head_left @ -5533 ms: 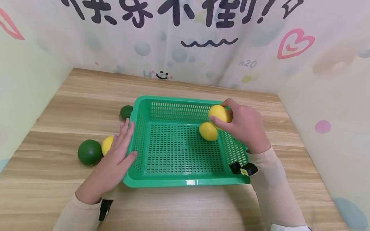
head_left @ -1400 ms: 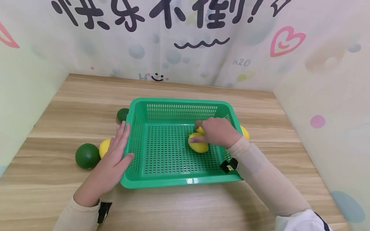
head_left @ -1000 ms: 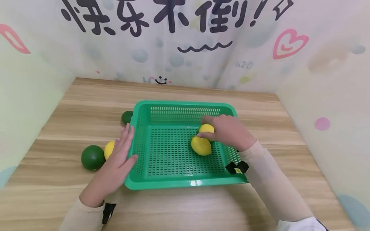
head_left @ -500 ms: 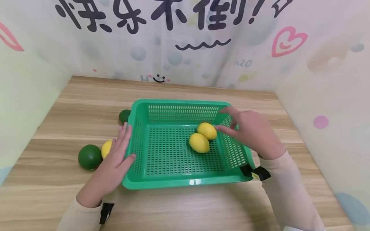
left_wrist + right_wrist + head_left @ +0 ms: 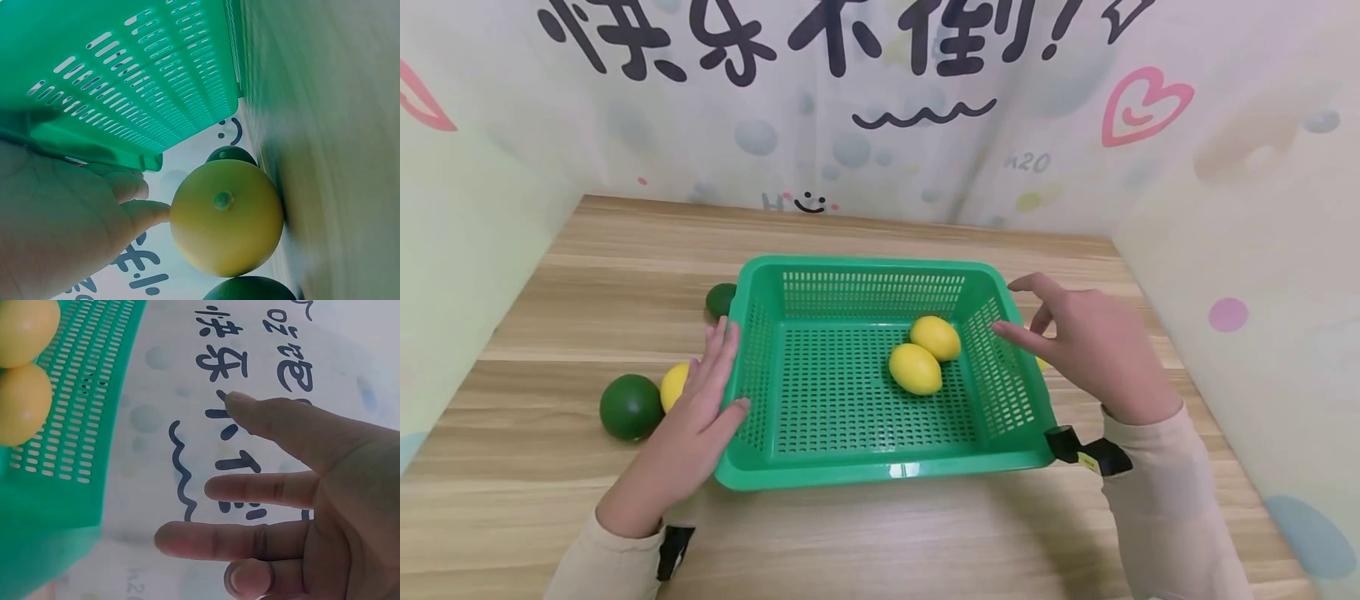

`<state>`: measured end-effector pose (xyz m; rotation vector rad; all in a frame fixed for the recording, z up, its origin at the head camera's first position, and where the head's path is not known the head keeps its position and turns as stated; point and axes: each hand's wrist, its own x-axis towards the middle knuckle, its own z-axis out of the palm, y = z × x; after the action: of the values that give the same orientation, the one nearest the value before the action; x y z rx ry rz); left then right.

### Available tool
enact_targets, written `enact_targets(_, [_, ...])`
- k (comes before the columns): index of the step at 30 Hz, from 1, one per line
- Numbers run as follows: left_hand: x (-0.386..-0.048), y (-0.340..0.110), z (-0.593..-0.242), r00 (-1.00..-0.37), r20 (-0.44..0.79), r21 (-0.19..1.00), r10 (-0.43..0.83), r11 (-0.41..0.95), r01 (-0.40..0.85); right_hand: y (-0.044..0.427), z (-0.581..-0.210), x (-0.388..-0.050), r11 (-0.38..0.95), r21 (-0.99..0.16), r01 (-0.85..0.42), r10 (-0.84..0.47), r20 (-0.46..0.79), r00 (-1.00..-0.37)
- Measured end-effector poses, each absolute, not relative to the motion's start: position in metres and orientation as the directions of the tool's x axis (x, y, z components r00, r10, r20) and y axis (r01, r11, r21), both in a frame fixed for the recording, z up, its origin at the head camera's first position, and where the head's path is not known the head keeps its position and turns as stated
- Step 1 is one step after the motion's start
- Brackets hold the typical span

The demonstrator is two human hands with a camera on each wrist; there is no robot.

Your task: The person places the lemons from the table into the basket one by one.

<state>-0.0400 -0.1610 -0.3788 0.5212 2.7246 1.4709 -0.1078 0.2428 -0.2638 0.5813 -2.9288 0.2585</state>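
Observation:
Two lemons lie touching inside the green basket, toward its right side. My left hand rests with straight fingers along the basket's left rim; beside it is a partly hidden yellow lemon, which a finger seems to touch in the left wrist view. Over the basket's right rim hovers my right hand, fingers spread and holding nothing. Another yellow fruit shows just outside that rim, mostly hidden under the hand. The right wrist view shows the empty palm.
A round dark green fruit sits on the wooden table left of the basket. A smaller green one stands by the basket's back left corner. A printed curtain hangs behind the table.
My right hand placed a second lemon in the basket, let go of it, and moved right past the rim. One lemon shifted toward the middle. My left hand stays at the left rim.

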Motion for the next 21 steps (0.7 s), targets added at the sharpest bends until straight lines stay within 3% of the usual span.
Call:
enact_targets(11, [-0.041,-0.161,-0.379,-0.944,0.155,0.811,0.290,0.509,0.289,0.257,-0.272,-0.107,0.920,-0.153,-0.362,-0.333,0.186,-0.925])
enact_targets(21, [-0.040,-0.161,-0.379,-0.944,0.156,0.815,0.290,0.503,0.289,0.266,-0.278,-0.106,0.939,-0.138,-0.315,-0.300,0.121,-0.946])
